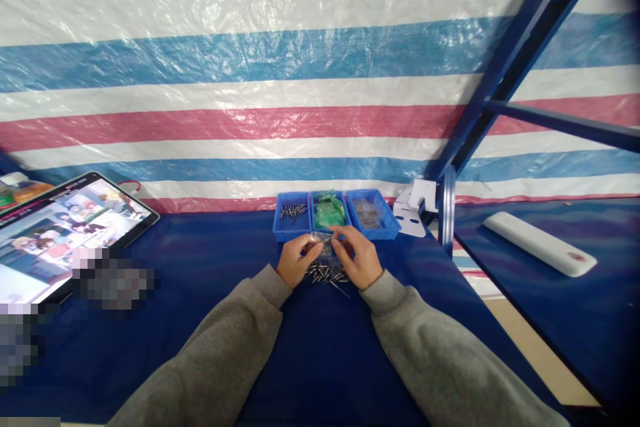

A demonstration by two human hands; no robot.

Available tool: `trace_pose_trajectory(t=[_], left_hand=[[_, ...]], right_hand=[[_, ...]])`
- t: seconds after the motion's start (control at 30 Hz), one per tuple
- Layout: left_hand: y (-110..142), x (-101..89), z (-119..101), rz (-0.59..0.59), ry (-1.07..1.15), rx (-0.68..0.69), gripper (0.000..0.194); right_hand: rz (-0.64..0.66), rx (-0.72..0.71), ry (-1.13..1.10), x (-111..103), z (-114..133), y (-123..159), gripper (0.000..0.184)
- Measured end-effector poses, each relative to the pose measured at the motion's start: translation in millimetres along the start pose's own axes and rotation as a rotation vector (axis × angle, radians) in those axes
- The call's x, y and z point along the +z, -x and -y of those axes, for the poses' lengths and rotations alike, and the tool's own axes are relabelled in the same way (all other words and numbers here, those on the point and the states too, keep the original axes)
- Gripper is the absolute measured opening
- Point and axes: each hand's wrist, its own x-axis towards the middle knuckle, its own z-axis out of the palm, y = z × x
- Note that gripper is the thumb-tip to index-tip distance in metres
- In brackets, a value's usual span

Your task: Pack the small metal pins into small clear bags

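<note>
My left hand [300,259] and my right hand [357,255] pinch a small clear plastic bag [324,240] between them, one at each side of it. Whether anything lies inside the bag is too small to tell. Just below the hands, a loose pile of metal screws [323,273] lies on the blue table. Beyond them stand three blue bins side by side. The left bin [293,235] holds more screws, the middle bin [313,210] holds green plastic packets [330,210], and the right bin [383,233] holds clear plastic bags [367,212].
A tablet [75,227] showing a video leans at the left, with a bottle [20,187] behind it. White cut card pieces [416,207] sit beside a blue metal post [447,213]. A white oblong device [540,243] rests on the right table. Striped sheeting [250,93] hangs behind.
</note>
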Motion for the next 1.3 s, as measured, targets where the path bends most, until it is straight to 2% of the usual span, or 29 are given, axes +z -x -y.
trace_pose_trajectory(t=[0.27,0.33,0.4,0.47,0.6,0.67,0.77,0.83,0.9,1.0,1.1,1.23,1.3], left_hand=[[0.4,0.5,6.3,0.044,0.232,-0.09,0.033],[0.8,-0.5,6.5,0.004,0.221,-0.061,0.029],[0.6,-1.9,5.2,-0.084,0.19,0.007,0.023],[0.0,-3.0,3.0,-0.143,0.137,0.083,0.028],[-0.5,-2.3,-0.1,-0.122,-0.003,0.139,0.017],[0.0,-1.2,0.2,-0.118,-0.012,0.113,0.017],[0.8,0.1,1.6,-0.097,0.097,0.047,0.018],[0.8,0.7,1.9,-0.089,0.234,-0.014,0.022],[0.4,1.2,1.5,-0.086,0.37,-0.07,0.034],[0.1,1.3,0.6,-0.045,0.448,-0.096,0.041],[0.5,-0.8,0.7,-0.013,0.33,-0.037,0.029],[0.1,-4.2,0.8,-0.064,0.09,0.147,0.026],[0.0,-3.5,0.5,-0.073,0.054,0.171,0.024]], right_hand=[[0.032,-0.11,0.084,2.8,-6.8,2.8,0.019],[0.028,-0.104,0.072,3.0,-6.6,1.6,0.016],[0.037,-0.077,0.042,2.1,-5.2,0.0,0.013],[0.051,-0.042,0.019,1.3,-3.9,-1.2,0.011],[0.034,0.005,-0.014,2.5,-4.1,-1.2,0.012],[0.009,0.04,-0.03,3.2,-5.0,-0.4,0.011],[0.001,0.085,-0.059,2.1,-5.6,0.6,0.023],[0.02,0.031,-0.058,0.6,-5.7,0.7,0.028],[0.03,-0.067,-0.015,-0.2,-6.1,0.5,0.028],[0.018,-0.122,0.052,0.3,-6.5,0.2,0.024],[0.015,-0.076,0.05,0.9,-5.7,-0.5,0.019],[0.016,-0.018,0.057,0.1,-4.0,-1.9,0.021],[0.017,-0.003,0.063,0.1,-3.8,-2.2,0.024]])
